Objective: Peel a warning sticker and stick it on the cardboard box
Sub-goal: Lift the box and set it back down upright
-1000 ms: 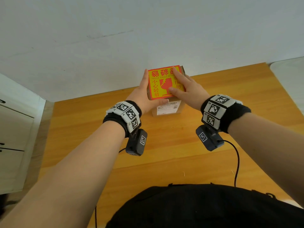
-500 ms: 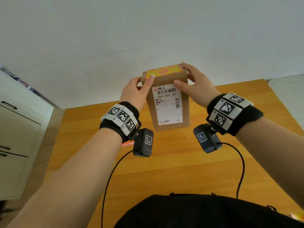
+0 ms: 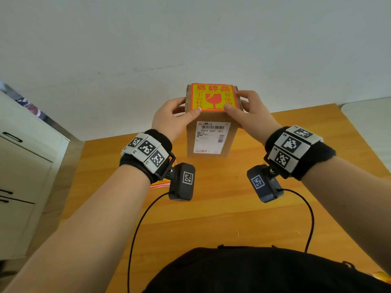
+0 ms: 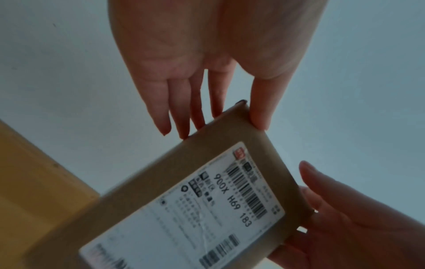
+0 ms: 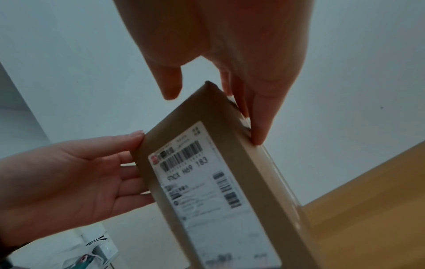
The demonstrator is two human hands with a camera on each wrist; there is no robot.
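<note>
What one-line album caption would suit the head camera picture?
Both hands, left hand and right hand, hold a cardboard box topped with a yellow-red warning sticker above the table.

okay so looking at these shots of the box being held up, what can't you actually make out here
- Yellow-and-red warning sticker on the brown cardboard box: absent from both wrist views; in the head view its near corners sit under the thumbs of the left hand and right hand.
- White shipping label: small print blurred, all views.
- Red-and-yellow sheet: mostly behind the left wrist, head view.
</note>
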